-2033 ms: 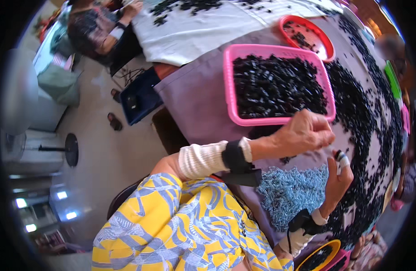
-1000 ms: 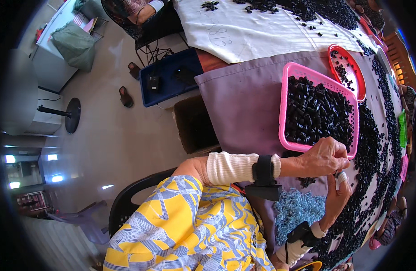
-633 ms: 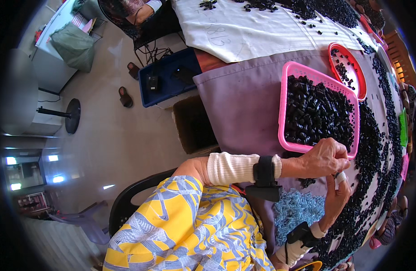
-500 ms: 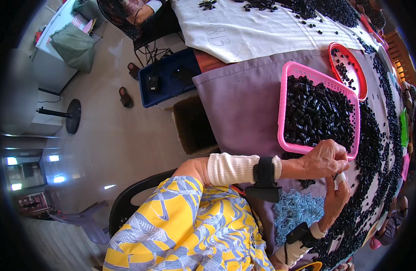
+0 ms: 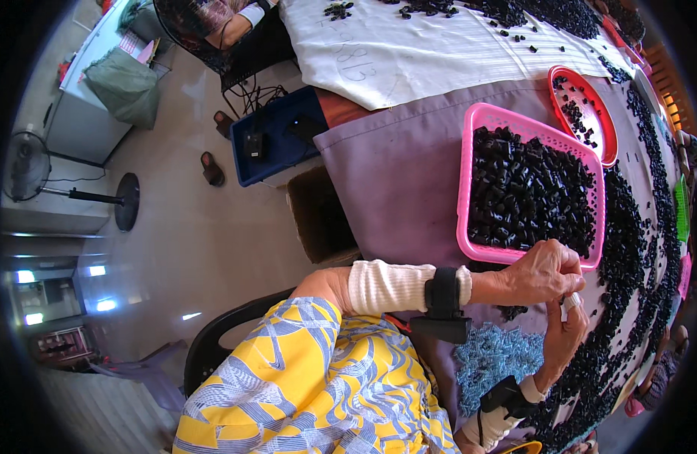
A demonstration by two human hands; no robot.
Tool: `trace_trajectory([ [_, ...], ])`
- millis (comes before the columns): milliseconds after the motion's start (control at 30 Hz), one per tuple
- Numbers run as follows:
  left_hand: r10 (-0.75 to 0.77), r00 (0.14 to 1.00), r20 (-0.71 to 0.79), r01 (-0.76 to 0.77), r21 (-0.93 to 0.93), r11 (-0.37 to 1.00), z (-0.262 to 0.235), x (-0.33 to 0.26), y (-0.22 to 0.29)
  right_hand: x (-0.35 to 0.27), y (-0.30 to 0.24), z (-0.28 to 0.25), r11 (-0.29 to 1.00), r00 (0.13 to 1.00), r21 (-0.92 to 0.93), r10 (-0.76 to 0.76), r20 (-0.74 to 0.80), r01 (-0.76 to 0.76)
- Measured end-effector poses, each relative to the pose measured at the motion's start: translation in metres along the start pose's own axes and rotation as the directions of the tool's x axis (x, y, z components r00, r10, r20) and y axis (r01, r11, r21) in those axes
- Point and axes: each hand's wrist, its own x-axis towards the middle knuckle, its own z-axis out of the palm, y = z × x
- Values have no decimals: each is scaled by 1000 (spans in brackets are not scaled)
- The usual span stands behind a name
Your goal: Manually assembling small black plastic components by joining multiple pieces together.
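My left hand [image 5: 543, 274] is closed in a pinch just off the near right corner of a pink perforated basket [image 5: 465, 198]. Small glossy black plastic pieces [image 5: 526, 189] fill that basket. Below it, fingertips meeting the left hand's, my right hand [image 5: 565, 337] is closed too; whatever the fingers grip is too small or hidden to make out. A heap of small, clear bluish pieces [image 5: 493, 359] lies on the table beside the right wrist. Many loose black pieces [image 5: 619, 250] spread over the cloth to the right of both hands.
A red-rimmed round tray [image 5: 610, 140] with some black pieces stands behind the basket. Farther back is a white cloth [image 5: 386, 68]. Left of the table are a blue bin [image 5: 246, 170], an open cardboard box [image 5: 299, 219] and a floor fan [image 5: 91, 195]. Another person's arm [image 5: 235, 29] shows at the top.
The view has shifted slightly, bringing more of the fan into sight. Both hands stay pinched together in nearly the same place, with the right fingertips a little closer under the left.
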Motion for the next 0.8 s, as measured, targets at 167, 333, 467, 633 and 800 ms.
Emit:
trace_trajectory([
  [167, -18, 1000, 4, 18, -12, 1000, 1, 1, -2, 0, 8, 2, 1000, 1000, -9, 11, 24, -11],
  [333, 0, 1000, 5, 0, 0, 1000, 2, 3, -5, 2, 8, 5, 998, 998, 19, -62, -34, 62],
  [467, -52, 999, 14, 53, -38, 998, 2, 2, -1, 2, 8, 6, 997, 998, 38, -62, -31, 63],
  [633, 11, 1000, 3, -11, 5, 1000, 4, 5, -5, 1, 9, 5, 997, 997, 26, -68, -37, 69],
  [800, -9, 1000, 2, 9, -7, 1000, 3, 3, -1, 0, 9, 6, 998, 998, 16, -55, -36, 56],
])
